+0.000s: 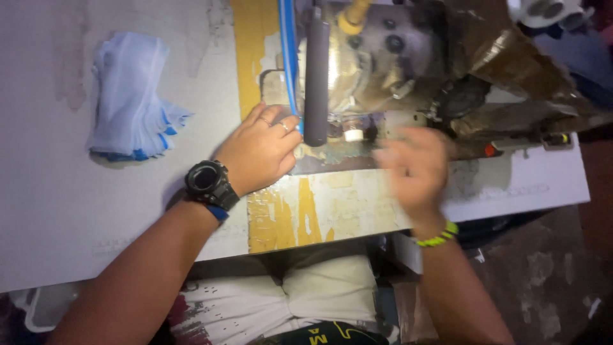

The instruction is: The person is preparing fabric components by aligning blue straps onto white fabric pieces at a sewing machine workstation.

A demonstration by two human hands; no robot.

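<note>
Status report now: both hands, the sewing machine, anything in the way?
Left hand flat on table beside sewing machine, holding nothing. Right hand blurred, grip unclear. Pale fabric stack lies apart, far left.

- Light falls evenly on the pale table (96, 211), bright on the left.
- The right hand (415, 169) is smeared by motion blur; the left hand (258, 153) stays fairly sharp.
- The sewing machine (408, 57) shows soft glare on metal.
- The near right corner lies dim.

Single head-worn view, looking steeply down and close over the white worktable (76, 211), sewing machine (396, 70) at top edge, wearer's lap at bottom.
</note>
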